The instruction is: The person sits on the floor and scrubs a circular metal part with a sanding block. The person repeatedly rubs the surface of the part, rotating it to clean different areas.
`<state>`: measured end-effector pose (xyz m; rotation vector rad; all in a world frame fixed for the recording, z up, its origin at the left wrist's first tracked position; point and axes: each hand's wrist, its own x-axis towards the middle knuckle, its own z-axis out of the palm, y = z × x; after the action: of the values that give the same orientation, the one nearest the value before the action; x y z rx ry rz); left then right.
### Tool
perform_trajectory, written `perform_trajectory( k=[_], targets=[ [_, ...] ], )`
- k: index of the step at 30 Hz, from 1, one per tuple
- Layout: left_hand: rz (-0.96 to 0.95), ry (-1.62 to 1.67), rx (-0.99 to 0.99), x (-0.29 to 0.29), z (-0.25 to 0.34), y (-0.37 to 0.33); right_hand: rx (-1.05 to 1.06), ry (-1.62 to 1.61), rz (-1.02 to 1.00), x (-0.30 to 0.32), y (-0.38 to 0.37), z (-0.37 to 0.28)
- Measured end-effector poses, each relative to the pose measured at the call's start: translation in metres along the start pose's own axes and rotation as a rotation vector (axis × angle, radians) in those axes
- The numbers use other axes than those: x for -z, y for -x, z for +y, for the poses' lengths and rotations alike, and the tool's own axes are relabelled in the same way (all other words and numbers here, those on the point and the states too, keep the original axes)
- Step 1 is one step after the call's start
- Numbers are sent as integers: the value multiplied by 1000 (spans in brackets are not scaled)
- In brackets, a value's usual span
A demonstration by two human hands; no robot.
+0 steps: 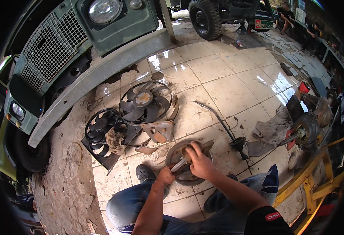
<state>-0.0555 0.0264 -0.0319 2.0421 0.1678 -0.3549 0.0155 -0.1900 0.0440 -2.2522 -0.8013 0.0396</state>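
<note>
Between my feet, a round, worn metal drum-like part (172,153) lies on the tiled floor. My left hand (165,175) is closed around the end of a shiny metal wrench (179,165) at the part's near left side. The wrench slants up toward the part's middle, where its far end is hidden. My right hand (201,161) rests over the brownish centre, its index and middle fingers stretched out and apart. Its thumb and what lies under the palm are hidden.
Two black cooling fans (144,102) and a crumpled rag (116,141) lie ahead left. A black rod with a rubber boot (237,144) lies to the right. Beyond are a green vehicle's bumper (101,64), a yellow metal frame (309,188) and greasy axle parts (307,127). Two people sit far right.
</note>
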Motion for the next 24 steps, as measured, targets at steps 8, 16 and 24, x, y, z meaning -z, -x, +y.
perform_trajectory(
  k=[8, 16, 24],
  targets=[
    [-20, -409, 62, 6, 41, -13, -303, -7, -31, 4, 0, 50],
    [-36, -560, 97, 5, 74, -32, 45, 31, -50, 2, 9, 24],
    [41, -434, 173, 6, 72, -31, 4, -58, -87, -10, 12, 7]
  ],
)
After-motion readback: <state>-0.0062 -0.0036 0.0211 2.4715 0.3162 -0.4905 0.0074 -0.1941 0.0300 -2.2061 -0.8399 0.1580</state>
